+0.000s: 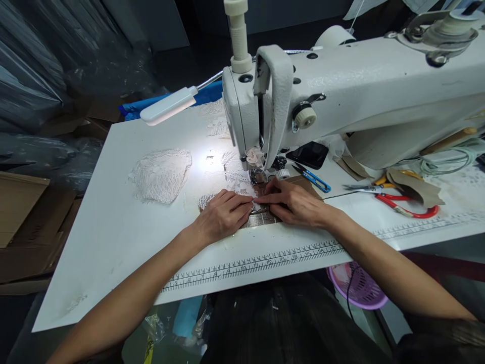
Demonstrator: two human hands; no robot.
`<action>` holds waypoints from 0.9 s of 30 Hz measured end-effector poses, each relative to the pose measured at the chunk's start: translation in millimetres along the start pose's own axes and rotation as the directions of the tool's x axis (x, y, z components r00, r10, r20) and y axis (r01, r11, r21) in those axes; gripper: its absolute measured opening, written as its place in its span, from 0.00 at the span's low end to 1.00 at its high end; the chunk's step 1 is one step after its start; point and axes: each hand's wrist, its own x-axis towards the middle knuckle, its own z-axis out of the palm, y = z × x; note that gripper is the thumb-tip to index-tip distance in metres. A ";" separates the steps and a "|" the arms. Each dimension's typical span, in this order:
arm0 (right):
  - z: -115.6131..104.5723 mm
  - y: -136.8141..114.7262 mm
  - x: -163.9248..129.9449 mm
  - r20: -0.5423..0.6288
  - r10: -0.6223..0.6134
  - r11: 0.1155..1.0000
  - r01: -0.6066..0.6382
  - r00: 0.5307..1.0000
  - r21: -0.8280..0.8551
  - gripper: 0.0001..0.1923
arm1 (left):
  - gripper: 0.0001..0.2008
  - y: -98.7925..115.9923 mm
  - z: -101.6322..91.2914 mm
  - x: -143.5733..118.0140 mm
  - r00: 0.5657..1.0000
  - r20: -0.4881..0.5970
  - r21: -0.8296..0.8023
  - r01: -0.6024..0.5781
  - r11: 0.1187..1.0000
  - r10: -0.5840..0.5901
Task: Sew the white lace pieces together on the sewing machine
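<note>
Under the needle end of the white industrial sewing machine (341, 91), both hands are pressing flat on a small piece of white lace fabric (242, 188) lying over a brown gridded backing sheet (261, 218). Neither hand is clenched: the left hand (222, 216) is lying palm down with fingers stretched toward the presser foot (258, 177), and the right hand (293, 202) is doing the same from the other side, its fingertips meeting the left's over the lace, pinning it rather than gripping it.

Open room is lying mostly to the left, where the white tabletop (113, 237) is running bare toward its left edge, broken only by a crumpled heap of white netted lace (161, 174). Along the near edge a printed ruler scale (265, 260) is running just clear of the wrists. To the right, space is tighter: blue-handled thread snips (312, 178) are lying just beside the right hand, and red-handled scissors (405, 207) are lying farther out.

The lace itself is looking pale, openwork and brightly lit by the white gooseneck lamp (168, 105), with a small pink fabric rosette (254, 155) sitting just above it at the machine.
</note>
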 end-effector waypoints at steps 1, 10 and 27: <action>0.3 0.1 -0.5 0.005 -0.021 1.000 0.021 1.000 -0.001 0.21 | 0.04 -0.2 -1.1 0.6 1.000 0.000 -0.003 0.001 1.000 -0.001; 2.1 -1.6 -1.6 -0.002 -0.042 0.999 0.042 0.999 -0.035 0.18 | 0.07 -18.4 -12.9 2.2 0.988 -0.051 0.037 0.145 0.989 -0.143; 1.7 -5.3 -2.1 -0.007 -0.080 0.984 0.078 0.997 -0.160 0.17 | 0.18 -14.0 -14.1 6.8 0.966 0.237 0.111 0.081 0.991 -0.106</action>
